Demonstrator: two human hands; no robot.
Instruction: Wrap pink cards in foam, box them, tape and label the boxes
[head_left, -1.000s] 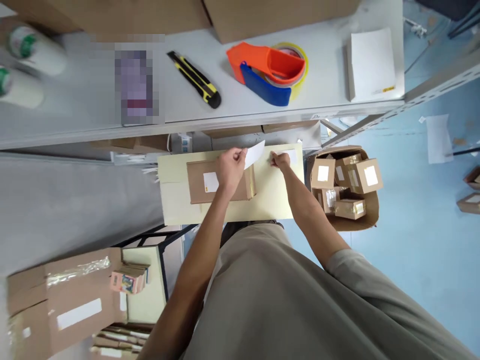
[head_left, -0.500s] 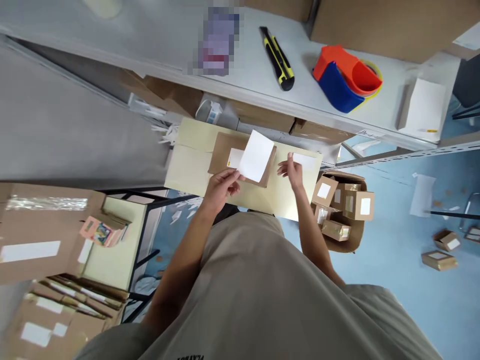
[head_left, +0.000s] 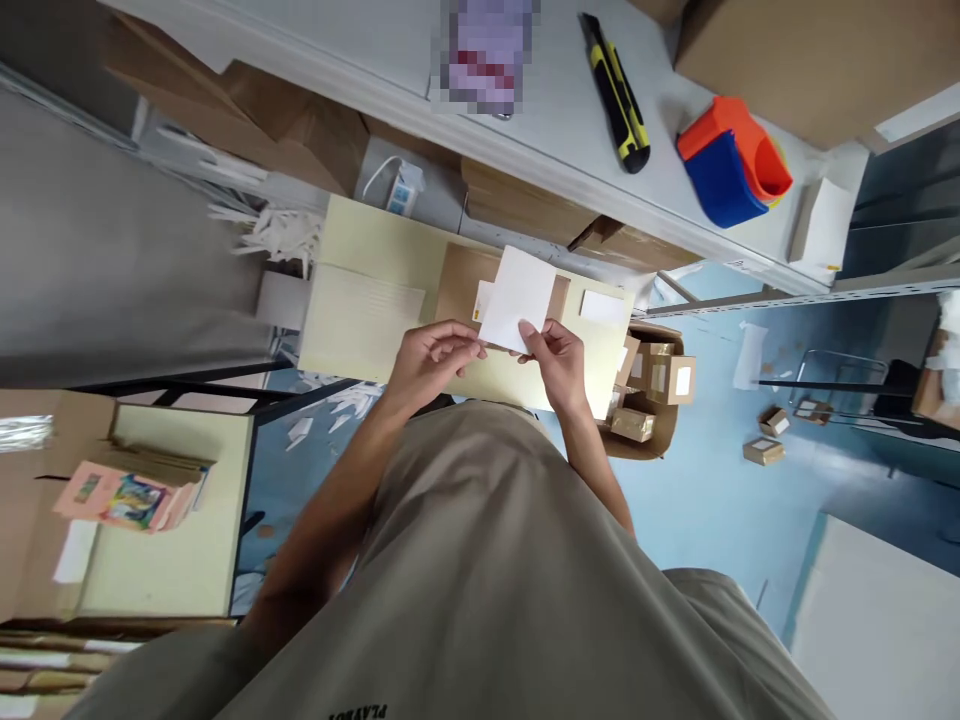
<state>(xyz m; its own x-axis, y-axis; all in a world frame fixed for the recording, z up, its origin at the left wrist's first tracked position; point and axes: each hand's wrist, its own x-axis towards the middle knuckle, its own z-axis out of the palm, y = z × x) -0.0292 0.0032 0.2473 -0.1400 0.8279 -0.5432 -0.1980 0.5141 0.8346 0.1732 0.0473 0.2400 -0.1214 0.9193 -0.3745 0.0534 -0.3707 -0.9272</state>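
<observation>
A white sheet (head_left: 519,295) is held above a cardboard box (head_left: 459,282), which is laid on the pale yellow surface (head_left: 367,320). The sheet's lower right part is pinched under the thumb of the right hand (head_left: 555,365); the fingertips of the left hand (head_left: 439,362) are drawn close together at its lower left corner, though whether it is gripped there cannot be told. A white label (head_left: 481,300), partly covered by the sheet, can be judged already placed on the box; the sheet is not yet set down. Farther right, a white slip (head_left: 602,307) is left lying, and small boxes (head_left: 670,376) are gathered in a carton (head_left: 661,442).
</observation>
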